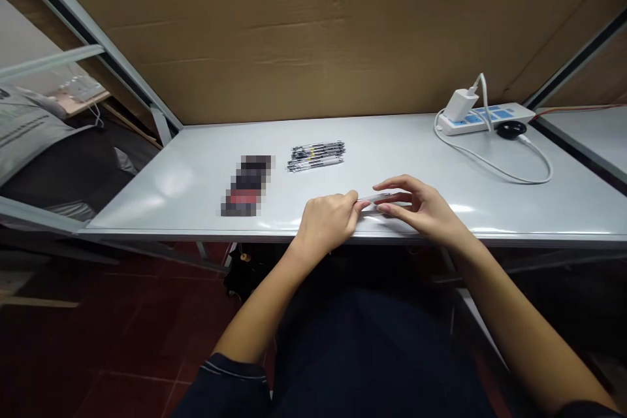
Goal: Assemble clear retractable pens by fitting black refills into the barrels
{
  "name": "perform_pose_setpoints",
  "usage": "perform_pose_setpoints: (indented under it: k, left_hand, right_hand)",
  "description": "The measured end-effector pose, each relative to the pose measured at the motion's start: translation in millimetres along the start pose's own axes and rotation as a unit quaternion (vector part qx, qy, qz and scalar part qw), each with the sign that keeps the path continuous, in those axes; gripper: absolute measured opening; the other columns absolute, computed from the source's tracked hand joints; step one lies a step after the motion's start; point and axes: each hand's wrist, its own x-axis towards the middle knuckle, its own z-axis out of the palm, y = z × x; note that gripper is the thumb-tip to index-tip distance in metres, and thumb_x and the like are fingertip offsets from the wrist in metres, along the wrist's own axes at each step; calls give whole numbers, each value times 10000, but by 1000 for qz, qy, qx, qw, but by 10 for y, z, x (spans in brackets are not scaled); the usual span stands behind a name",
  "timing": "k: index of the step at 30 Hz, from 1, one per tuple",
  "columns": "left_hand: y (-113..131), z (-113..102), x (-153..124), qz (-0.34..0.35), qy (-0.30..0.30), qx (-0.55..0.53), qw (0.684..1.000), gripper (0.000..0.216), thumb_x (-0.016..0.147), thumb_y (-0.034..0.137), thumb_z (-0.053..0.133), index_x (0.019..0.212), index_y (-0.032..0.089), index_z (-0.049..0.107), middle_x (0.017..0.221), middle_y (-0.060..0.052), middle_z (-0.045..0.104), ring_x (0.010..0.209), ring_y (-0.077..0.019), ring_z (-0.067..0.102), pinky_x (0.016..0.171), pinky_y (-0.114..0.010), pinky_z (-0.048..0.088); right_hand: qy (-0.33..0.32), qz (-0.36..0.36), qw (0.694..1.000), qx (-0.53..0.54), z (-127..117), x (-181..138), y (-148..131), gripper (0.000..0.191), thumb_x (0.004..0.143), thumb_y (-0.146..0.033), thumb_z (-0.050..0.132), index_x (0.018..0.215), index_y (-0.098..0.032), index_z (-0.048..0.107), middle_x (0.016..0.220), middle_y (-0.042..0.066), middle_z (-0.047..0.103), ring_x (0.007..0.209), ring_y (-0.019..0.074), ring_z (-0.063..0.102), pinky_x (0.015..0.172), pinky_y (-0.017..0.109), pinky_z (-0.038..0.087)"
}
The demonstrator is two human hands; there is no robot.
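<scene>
Pen (373, 198), or part of one, pinched in the left hand (333, 215) at the table's (196, 209) front edge, long axis pointing sideways into the right hand's (409, 204) curved fingers, grasp there impossible to tell. Farther back and leftward, similar pens (317, 155) lying bundled nearly parallel.

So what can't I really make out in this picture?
All in the head view:
- The thin stick's left end: covered by the left hand.
- Whether the right hand grips it: too small to tell.
- How many pens lie bunched: they overlap.
- What the blocky patch shows: pixelated.
- The rest of the right sleeve: cut off by the bottom edge.
</scene>
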Motion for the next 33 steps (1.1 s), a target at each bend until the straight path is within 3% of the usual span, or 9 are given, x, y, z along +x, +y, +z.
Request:
perform_pose_setpoints:
  k: [2, 6, 11, 14, 17, 20, 23, 28, 33]
  left_hand:
    - [1, 22, -3, 0, 6, -1, 1000, 429, 1100, 446, 326, 1052, 198, 673, 901, -81, 756, 768, -243, 704, 618, -297, 391]
    - [-2, 43, -18, 7, 4, -2, 1000, 431, 1096, 468, 337, 1046, 201, 671, 916, -82, 753, 785, -235, 704, 632, -300, 410]
    - [-2, 39, -34, 9, 7, -3, 1000, 429, 1100, 459, 330, 1033, 201, 666, 897, -74, 748, 775, -230, 702, 612, -298, 394]
    - [-4, 39, -32, 9, 7, -4, 1000, 433, 1102, 466, 324, 1036, 204, 662, 907, -74, 749, 780, -226, 702, 614, -292, 396]
    - [-5, 39, -28, 12, 4, 0, 1000, 416, 1099, 457, 337, 1027, 204, 659, 908, -76, 748, 770, -224, 696, 605, -291, 391]
    - [-6, 40, -29, 12, 6, 2, 1000, 407, 1100, 447, 341, 1014, 204, 657, 890, -70, 744, 749, -225, 688, 592, -296, 376]
    - [-9, 46, -37, 15, 21, -9, 1000, 388, 1102, 448, 346, 1065, 218, 656, 883, -62, 735, 733, -213, 675, 591, -291, 366]
    - [-26, 78, -35, 47, 54, -16, 997, 290, 1103, 386, 384, 1159, 267, 642, 935, -43, 694, 829, -201, 647, 672, -283, 410]
    - [-66, 117, -11, 36, 77, -10, 996, 212, 1054, 203, 453, 1073, 219, 664, 1021, -69, 653, 937, -219, 599, 810, -326, 446]
  right_hand:
    - [8, 38, 999, 22, 8, 13, 8, 438, 873, -577, 735, 1142, -234, 686, 1121, 100, 759, 951, 261, 762, 856, 441, 646]
    - [23, 49, 998, -12, 4, 22, 8, 415, 905, -615, 678, 936, -204, 728, 864, 82, 771, 840, 252, 759, 821, 414, 634]
    - [40, 4, 998, -37, -12, 23, 2, 349, 826, -549, 792, 964, -230, 753, 1077, 89, 779, 1039, 284, 730, 917, 418, 602]
    - [39, 35, 998, -36, 6, 29, 7, 384, 868, -571, 741, 1014, -215, 743, 987, 82, 783, 880, 249, 745, 821, 392, 610]
    - [22, 40, 997, -61, 14, 22, 16, 385, 919, -580, 671, 912, -203, 752, 824, 68, 767, 750, 226, 721, 749, 380, 591]
    - [35, 5, 998, -51, -1, 8, 22, 330, 854, -548, 758, 848, -218, 757, 983, 90, 785, 927, 264, 733, 854, 405, 592]
    - [59, 5, 998, -31, -10, 9, 15, 347, 808, -541, 807, 948, -227, 759, 1096, 97, 771, 985, 272, 732, 875, 420, 605]
    - [21, 40, 997, -56, 7, 21, -12, 361, 906, -561, 693, 952, -210, 761, 867, 73, 772, 767, 225, 728, 747, 381, 609]
    - [75, -6, 995, -60, 8, 6, 20, 251, 856, -487, 762, 885, -239, 767, 1015, 83, 786, 1044, 287, 720, 905, 429, 603]
